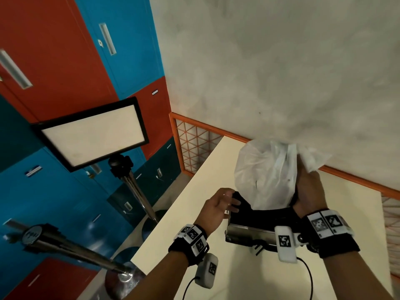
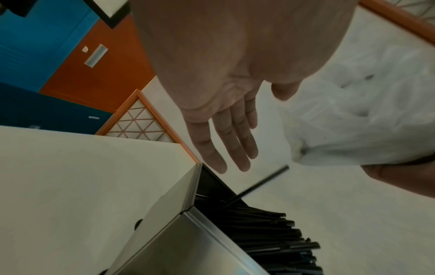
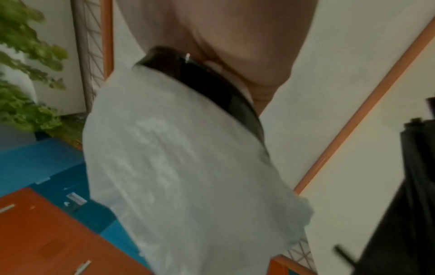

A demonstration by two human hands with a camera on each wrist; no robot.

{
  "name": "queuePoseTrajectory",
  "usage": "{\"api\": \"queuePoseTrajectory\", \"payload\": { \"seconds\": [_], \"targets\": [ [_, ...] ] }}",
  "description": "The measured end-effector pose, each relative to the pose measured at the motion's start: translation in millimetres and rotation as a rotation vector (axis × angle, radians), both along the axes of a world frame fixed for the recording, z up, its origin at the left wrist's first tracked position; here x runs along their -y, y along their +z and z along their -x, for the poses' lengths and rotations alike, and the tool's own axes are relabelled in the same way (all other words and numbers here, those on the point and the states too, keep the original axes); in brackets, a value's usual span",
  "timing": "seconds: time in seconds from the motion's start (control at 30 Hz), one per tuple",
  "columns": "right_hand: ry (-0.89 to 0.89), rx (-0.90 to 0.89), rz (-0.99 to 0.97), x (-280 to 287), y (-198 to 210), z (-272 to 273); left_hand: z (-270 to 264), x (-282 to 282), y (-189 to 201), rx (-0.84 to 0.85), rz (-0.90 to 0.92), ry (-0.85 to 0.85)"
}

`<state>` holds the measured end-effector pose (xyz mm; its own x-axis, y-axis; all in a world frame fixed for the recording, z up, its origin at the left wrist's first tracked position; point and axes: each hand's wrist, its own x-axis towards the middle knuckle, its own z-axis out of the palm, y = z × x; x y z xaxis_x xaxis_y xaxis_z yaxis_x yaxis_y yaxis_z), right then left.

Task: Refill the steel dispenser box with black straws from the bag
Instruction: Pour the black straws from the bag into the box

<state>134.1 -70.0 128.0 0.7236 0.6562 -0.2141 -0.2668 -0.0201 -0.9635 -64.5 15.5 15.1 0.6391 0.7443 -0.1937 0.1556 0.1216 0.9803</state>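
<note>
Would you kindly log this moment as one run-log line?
right hand: grips bag over dispenser box | left hand: open | black straws: in box

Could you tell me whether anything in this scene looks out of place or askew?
One black straw sticks out at an angle over the steel dispenser box, unlike the straws lying flat inside; it looks mid-fall. Nothing seems spilled on the table.

A cream table (image 1: 216, 267) with an orange-edged lattice panel (image 1: 192, 146) along its far side at 12 o'clock. The steel dispenser box (image 1: 249, 233) stands directly on it near the middle, open on top, with black straws (image 2: 266, 232) piled inside. One loose straw (image 2: 261, 184) pokes upward toward 1 o'clock.
</note>
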Motion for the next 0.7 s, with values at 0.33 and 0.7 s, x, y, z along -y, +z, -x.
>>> {"api": "queuePoseTrajectory", "payload": {
  "seconds": [0.33, 0.7],
  "targets": [
    [0.016, -0.041, 0.112, -1, -30, 8, -15, -4, -19, -0.078, -0.006, -0.169],
    [-0.068, -0.148, 0.135, 26, -38, -14, -75, 21, -52, -0.308, -0.361, -0.306]
  ]
}}
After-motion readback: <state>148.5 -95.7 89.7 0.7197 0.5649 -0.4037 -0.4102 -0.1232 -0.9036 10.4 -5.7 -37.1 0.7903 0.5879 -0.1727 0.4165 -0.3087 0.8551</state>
